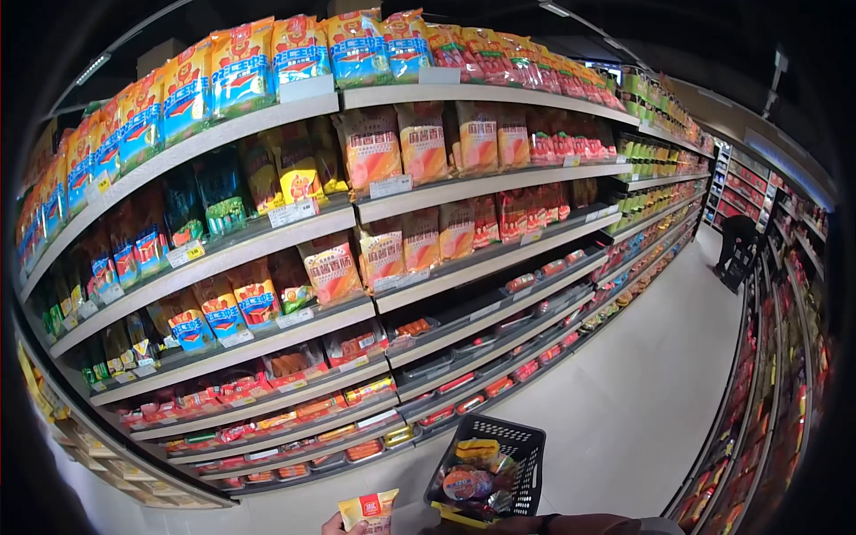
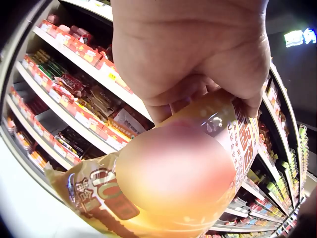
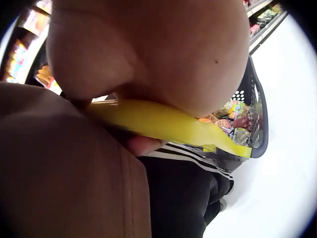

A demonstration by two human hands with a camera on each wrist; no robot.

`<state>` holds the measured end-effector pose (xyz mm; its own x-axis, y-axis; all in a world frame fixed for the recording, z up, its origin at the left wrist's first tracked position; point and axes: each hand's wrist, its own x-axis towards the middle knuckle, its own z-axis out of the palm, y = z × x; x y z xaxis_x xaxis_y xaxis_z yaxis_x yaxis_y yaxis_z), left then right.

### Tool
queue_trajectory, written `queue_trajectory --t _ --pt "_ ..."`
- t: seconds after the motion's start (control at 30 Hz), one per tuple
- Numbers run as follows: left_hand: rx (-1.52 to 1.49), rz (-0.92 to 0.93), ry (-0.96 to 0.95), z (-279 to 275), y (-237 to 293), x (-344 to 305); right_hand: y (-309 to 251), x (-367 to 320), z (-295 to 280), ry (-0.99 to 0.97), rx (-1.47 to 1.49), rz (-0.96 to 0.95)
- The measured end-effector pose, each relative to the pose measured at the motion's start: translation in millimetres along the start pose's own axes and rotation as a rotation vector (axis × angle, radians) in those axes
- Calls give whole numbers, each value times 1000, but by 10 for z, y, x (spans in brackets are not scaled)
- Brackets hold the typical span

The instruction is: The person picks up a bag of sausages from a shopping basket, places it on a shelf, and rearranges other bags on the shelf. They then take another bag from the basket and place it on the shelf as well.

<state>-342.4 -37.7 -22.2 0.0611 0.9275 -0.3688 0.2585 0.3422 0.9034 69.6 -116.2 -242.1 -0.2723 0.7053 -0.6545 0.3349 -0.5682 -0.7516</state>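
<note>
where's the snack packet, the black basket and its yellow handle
snack packet [image 2: 173,173]: left wrist view, middle of its front.
black basket [image 1: 504,434]: head view, on its meshed far wall.
yellow handle [image 3: 163,123]: right wrist view, middle of the bar.

A brown sleeve [image 1: 588,524] is worn on the right arm; a straight stitched seam is shown in the brown cloth [image 3: 64,183]; black clothing [image 3: 183,203] crossed by thin white stripes is worn below; the left hand [image 2: 193,49] and the right hand [image 3: 148,49] are left bare.
</note>
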Motion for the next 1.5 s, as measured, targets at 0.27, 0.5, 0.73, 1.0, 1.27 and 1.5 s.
queue_trajectory --t 0.27,0.5,0.73,1.0,1.27,1.5 --pt "41 113 -41 -170 -24 -160 -45 13 186 35 71 -21" --pt "-50 92 -24 -192 35 -152 -40 -86 195 80 121 -21" --pt "154 -91 58 -227 33 16 -693 -419 -337 527 -308 -107" --pt "-194 393 78 59 196 646 -475 -320 -1355 547 -396 -47" --pt "-246 581 17 563 1207 1387 -624 -80 -2329 14 -194 339" --pt "-203 636 -7 1312 1971 1869 -2683 -84 -2685 232 -513 -285"
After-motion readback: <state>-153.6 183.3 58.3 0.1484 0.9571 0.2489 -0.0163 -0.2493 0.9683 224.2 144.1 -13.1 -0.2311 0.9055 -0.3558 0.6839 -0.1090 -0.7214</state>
